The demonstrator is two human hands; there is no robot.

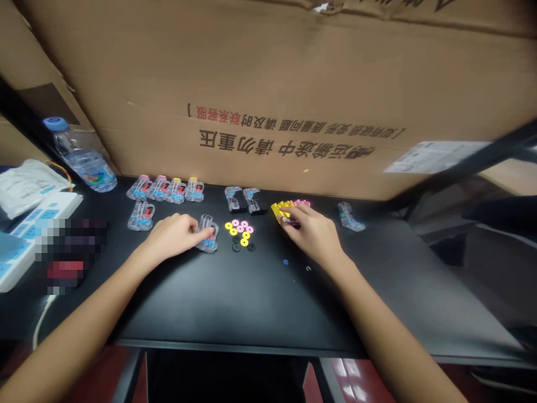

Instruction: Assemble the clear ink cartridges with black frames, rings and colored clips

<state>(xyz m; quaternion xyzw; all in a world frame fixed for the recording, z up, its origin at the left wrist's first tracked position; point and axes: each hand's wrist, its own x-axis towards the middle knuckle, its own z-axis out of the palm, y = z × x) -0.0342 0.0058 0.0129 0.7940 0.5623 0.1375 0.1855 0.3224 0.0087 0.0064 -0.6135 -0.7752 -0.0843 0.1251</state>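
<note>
My left hand is closed, with thumb and fingers on a small clear plastic gun-shaped toy that has red and blue parts inside. On the right, my right hand reaches over a row of small glossy yellow pieces and pink pieces. Its thumb and fingertips close at a yellow piece, partly hidden by the fingers. Between the hands lie several small yellow discs, pink discs and black discs. Behind these discs are two clear half-shells with black parts.
Several similar clear toys stand back left, one more in front. Right of my right hand lies a clear piece. A blue dot is nearby. A cardboard box walls the back; a bottle and power strip are left.
</note>
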